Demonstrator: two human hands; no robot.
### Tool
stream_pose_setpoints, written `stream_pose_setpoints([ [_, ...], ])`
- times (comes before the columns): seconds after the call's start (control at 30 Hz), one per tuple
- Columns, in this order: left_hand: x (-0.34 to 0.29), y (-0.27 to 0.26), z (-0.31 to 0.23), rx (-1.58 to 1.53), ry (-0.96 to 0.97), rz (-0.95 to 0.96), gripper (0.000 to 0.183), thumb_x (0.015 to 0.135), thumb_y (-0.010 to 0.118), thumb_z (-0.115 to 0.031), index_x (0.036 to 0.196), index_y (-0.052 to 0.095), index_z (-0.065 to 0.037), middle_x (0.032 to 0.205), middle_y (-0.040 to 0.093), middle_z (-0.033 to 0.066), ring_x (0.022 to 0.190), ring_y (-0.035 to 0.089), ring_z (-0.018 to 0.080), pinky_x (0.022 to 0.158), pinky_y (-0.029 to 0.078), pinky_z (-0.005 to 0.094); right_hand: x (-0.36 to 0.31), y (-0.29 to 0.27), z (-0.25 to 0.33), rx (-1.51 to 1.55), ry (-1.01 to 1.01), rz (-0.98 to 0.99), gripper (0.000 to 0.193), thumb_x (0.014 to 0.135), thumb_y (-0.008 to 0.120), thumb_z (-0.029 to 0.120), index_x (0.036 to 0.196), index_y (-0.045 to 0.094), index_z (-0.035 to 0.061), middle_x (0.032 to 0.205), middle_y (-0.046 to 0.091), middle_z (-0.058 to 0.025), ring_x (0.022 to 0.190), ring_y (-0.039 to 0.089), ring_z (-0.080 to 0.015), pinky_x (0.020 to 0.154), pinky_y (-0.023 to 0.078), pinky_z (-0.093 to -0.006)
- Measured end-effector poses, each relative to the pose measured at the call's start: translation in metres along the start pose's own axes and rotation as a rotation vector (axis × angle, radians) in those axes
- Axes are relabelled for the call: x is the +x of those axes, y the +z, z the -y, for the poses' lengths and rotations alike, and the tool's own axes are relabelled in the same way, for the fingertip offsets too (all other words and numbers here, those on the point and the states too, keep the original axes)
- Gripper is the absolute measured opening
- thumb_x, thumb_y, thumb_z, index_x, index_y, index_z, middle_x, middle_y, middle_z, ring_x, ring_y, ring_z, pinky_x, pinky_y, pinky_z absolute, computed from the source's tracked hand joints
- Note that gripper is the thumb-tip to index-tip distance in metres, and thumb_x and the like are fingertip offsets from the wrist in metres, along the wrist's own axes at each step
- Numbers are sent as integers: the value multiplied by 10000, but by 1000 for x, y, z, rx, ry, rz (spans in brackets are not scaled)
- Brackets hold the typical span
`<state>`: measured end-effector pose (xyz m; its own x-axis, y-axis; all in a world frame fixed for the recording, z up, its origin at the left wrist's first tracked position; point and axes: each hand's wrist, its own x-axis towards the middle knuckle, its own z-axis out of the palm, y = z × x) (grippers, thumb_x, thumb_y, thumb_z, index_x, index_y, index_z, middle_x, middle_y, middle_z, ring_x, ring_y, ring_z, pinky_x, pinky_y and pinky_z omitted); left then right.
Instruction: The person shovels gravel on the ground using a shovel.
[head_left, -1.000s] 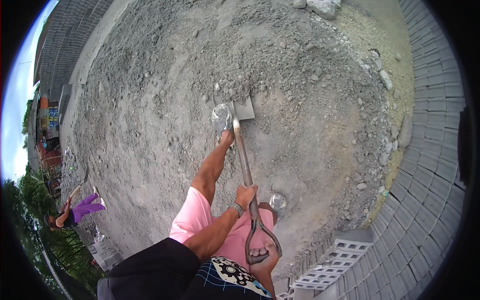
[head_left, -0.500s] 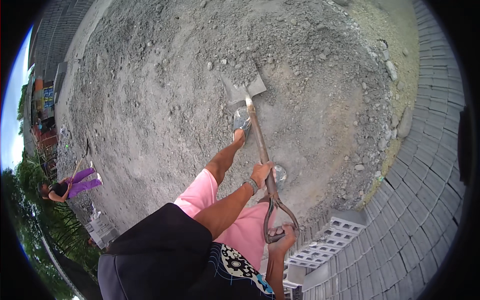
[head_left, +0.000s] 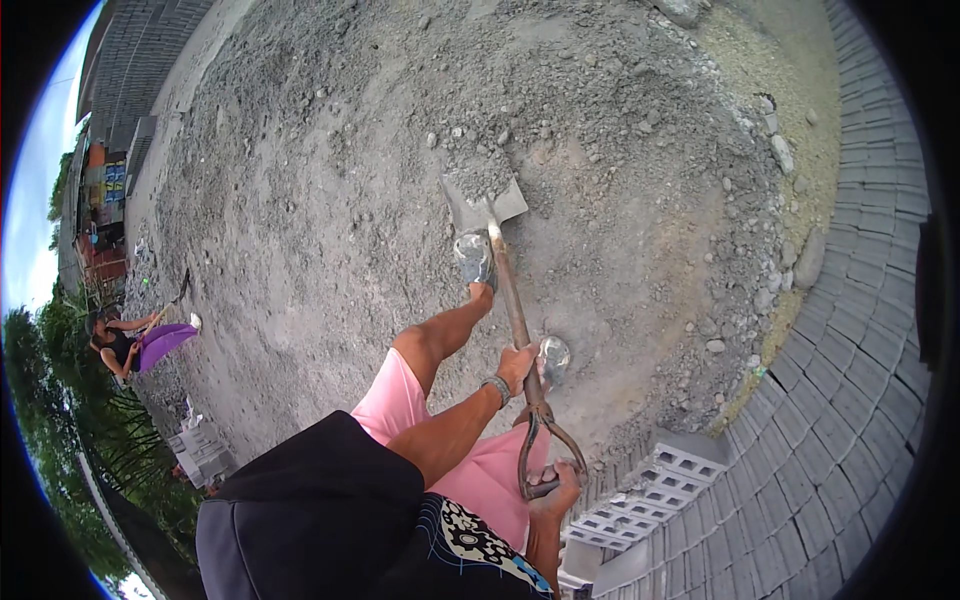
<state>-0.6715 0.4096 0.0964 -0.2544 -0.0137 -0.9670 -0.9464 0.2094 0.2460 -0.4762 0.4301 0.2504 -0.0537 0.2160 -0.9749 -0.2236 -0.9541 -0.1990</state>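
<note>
Both my hands hold a shovel (head_left: 509,285) with a worn wooden shaft and a metal D-shaped handle. My left hand (head_left: 517,369), with a watch on the wrist, is wrapped round the lower shaft, just above the handle's fork. Around the crossbar at the handle's end my right hand (head_left: 559,488) is closed. The flat metal blade lies on the ground ahead, with grey gravel (head_left: 485,172) heaped on it. My left foot is beside the blade; my right foot is next to the shaft near my left hand.
Grey sand and loose stones spread ahead. Stacked grey blocks (head_left: 850,400) line the right, with hollow blocks (head_left: 650,490) near my right hand. At the far left, another person (head_left: 130,340) in purple trousers holds a long-handled tool. More blocks (head_left: 200,450) stand below that person.
The blade has come slightly back toward me with gravel on it, and my hands have shifted a little left. The other person is more upright.
</note>
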Motion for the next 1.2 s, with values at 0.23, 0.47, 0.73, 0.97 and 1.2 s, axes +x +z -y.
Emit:
stream_pose_setpoints([
  [0.23, 64, 20, -117, 124, 20, -75, 114, 831, 582, -111, 798, 544, -9, 637, 551, 91, 519, 560, 218, 492, 516, 393, 52, 129, 10, 187, 72, 113, 76, 825, 568, 106, 777, 510, 116, 511, 449, -17, 377, 457, -205, 418, 449, -416],
  [0.47, 123, 76, -172, -75, 100, -94, 195, 865, 576, -153, 943, 530, 20, 714, 573, 118, 551, 573, 241, 502, 521, 431, 114, 198, 75, -137, -151, 154, 118, 834, 635, 150, 795, 539, 94, 542, 442, -18, 425, 442, -161, 395, 401, -310],
  [0.73, 191, 64, -164, 51, -119, 114, 443, 875, 630, -241, 1120, 460, 86, 1044, 584, 222, 913, 648, 358, 720, 569, 529, 184, 144, 69, -239, -233, -279, 115, 825, 639, 144, 813, 556, 65, 551, 437, -8, 416, 433, -145, 373, 380, -298],
  [0.97, 294, 31, -258, 37, -73, -6, 217, 865, 619, -177, 925, 546, 18, 717, 577, 100, 580, 608, 248, 521, 548, 424, 121, 212, 51, -312, -290, -562, 149, 831, 647, 161, 803, 532, 71, 536, 432, -3, 394, 424, -128, 359, 355, -279],
  [1.2, 241, 1, -247, -123, -8, -73, 143, 842, 615, -122, 899, 537, -16, 712, 569, 84, 541, 559, 211, 481, 506, 406, 83, 164, 15, -347, -371, -542, 110, 848, 646, 109, 849, 558, 43, 471, 416, -13, 350, 411, -138, 337, 341, -271],
])
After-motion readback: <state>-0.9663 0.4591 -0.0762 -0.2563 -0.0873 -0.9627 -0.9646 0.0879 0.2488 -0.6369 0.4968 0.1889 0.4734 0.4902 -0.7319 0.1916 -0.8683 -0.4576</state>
